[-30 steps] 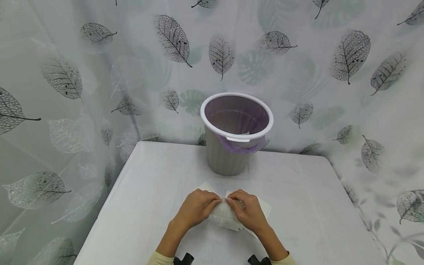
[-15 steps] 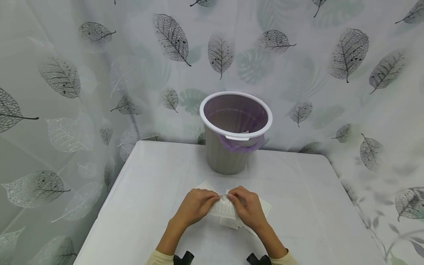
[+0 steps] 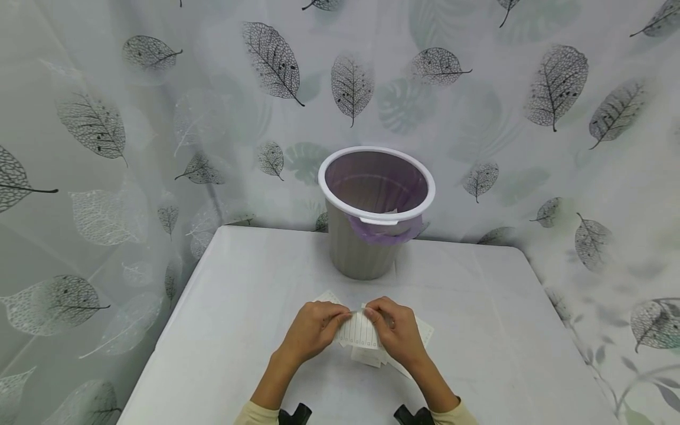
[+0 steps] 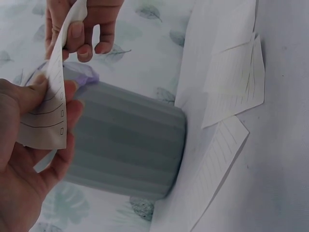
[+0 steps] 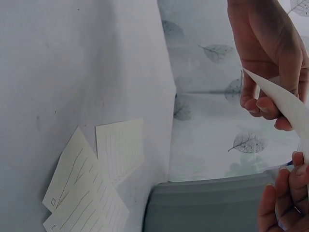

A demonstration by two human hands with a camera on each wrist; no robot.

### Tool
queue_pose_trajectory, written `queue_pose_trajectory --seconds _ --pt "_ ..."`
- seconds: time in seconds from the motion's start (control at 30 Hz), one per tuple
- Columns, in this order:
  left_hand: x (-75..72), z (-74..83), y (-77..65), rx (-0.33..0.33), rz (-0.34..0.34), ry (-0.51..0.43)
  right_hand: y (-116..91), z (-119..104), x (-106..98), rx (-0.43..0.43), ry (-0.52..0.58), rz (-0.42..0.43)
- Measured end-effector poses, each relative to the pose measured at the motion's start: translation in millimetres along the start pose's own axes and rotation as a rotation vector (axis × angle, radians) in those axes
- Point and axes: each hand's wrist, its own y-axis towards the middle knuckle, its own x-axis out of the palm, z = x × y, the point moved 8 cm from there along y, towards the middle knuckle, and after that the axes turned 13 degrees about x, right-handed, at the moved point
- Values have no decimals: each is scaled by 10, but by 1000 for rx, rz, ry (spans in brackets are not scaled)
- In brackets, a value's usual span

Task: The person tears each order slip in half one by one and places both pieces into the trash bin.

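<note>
A lined paper sheet (image 3: 358, 330) with small checkboxes along one edge is stretched between my two hands, raised over the table. My left hand (image 3: 313, 330) pinches one side between thumb and fingers, as the left wrist view shows with the sheet (image 4: 54, 118) bending slightly. On the opposite side, my right hand (image 3: 399, 333) pinches the top edge; its fingers (image 5: 285, 193) show at the lower right of the right wrist view. Beneath the hands, several similar loose sheets (image 3: 366, 356) overlap on the tabletop, partly hidden by the hands in the head view.
Behind the hands stands a grey ribbed bin (image 3: 356, 251) with a white rim (image 3: 325, 183) and a purple liner (image 3: 386, 237) folded out at its front. A scrap of white shows inside it. Leaf-printed curtains (image 3: 223, 100) surround the white table (image 3: 255, 265).
The held sheet was blurred and tilted a second ago; now its lined face shows clearly to the head camera. Both hands rose slightly, then stayed nearly still over the last half second.
</note>
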Motion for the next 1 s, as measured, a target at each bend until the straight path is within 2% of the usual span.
queue_pose_trajectory --seconds 0.3,0.77,1.0 --pt "2 -1 -10 -20 34 -18 -3 29 -17 18 3 25" --pt "8 -2 -12 -24 51 32 2 71 -15 61 36 49" --pt "21 -11 -13 -37 60 25 -1 66 -15 70 31 62"
